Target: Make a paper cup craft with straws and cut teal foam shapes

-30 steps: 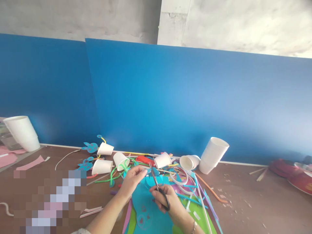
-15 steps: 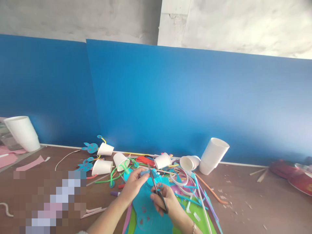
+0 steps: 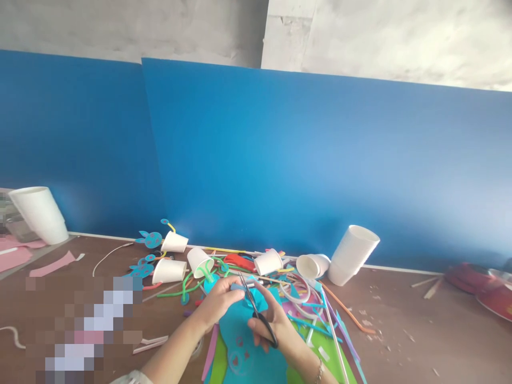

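Note:
My right hand [image 3: 269,320] is closed around the black handles of a pair of scissors [image 3: 262,322], whose blades point up and away from me. Between the thumb and fingers of my left hand [image 3: 223,298] is a small blue paper piece [image 3: 237,287], right beside the blade tips. Below both hands lies a large blue sheet [image 3: 248,346] with a round face shape drawn on it. Loose blue scraps [image 3: 259,300] are near the blades. Whether the blades are touching the held piece I cannot tell.
Several white paper cups [image 3: 170,271] lie on their sides behind my hands, some with blue paper shapes and bent straws. A cup stack [image 3: 352,256] leans at the right, another [image 3: 40,214] at the left. Coloured strips and green sheets [image 3: 320,352] crowd the brown table [image 3: 400,320].
My right index finger has stretched out towards the held blue piece beside the blades. My left hand keeps its pinch. The view has shifted slightly.

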Available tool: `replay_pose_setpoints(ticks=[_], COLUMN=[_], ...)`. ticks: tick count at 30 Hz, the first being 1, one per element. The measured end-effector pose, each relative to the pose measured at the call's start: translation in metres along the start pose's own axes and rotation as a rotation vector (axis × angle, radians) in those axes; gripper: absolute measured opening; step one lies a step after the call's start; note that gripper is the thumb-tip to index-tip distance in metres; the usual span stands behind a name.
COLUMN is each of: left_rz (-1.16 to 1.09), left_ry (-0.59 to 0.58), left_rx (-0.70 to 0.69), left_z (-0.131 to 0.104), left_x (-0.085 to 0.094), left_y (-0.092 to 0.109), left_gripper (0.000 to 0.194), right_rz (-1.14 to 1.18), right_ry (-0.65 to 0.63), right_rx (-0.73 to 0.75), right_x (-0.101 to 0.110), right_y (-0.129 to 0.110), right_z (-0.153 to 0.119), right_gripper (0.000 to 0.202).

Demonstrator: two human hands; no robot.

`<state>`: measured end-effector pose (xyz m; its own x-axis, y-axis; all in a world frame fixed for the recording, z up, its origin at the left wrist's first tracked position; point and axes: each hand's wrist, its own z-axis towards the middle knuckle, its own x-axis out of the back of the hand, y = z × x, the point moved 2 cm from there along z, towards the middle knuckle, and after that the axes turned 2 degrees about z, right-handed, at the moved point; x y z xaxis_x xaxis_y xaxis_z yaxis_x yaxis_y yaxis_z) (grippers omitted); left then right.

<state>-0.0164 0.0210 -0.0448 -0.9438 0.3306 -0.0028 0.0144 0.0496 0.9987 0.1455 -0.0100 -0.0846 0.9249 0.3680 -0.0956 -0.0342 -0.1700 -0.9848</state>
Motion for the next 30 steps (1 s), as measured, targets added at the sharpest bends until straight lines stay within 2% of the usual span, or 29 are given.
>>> replay_pose_setpoints(ticks=[4,9,13,17,23,30], left_rz=[-0.080,-0.168,-0.163,-0.152,-0.119,-0.134], left_ry=[-0.021,0.002,0.058,0.060,0.046,0.083], left_rx=[0.044,0.059,0.027,-0.009,0.013,-0.016], left_z=[-0.002,-0.003,-0.004,-0.004,0.000,-0.001], left_x=[0.000,-0.001,-0.003,-0.004,-0.002,-0.006], left_y=[0.002,0.005,0.008,0.007,0.001,-0.002], left_gripper=[0.020,0.030,0.026,0.022,0.021,0.020], right_rz=[0.001,0.010,0.008,0.024,0.031,0.002], right_ry=[-0.009,-0.008,0.004,0.023,-0.007,0.022], right_rx=[-0.037,-0.045,-0.057,-0.076,-0.063,-0.065], right_x=[-0.002,-0.001,-0.004,-0.007,-0.006,-0.006], right_y=[-0.008,-0.012,-0.014,-0.015,-0.010,-0.007], right_z=[-0.003,-0.005,-0.006,-0.007,-0.004,-0.003], right_gripper=[0.095,0.093,0.093,0.092,0.090,0.085])
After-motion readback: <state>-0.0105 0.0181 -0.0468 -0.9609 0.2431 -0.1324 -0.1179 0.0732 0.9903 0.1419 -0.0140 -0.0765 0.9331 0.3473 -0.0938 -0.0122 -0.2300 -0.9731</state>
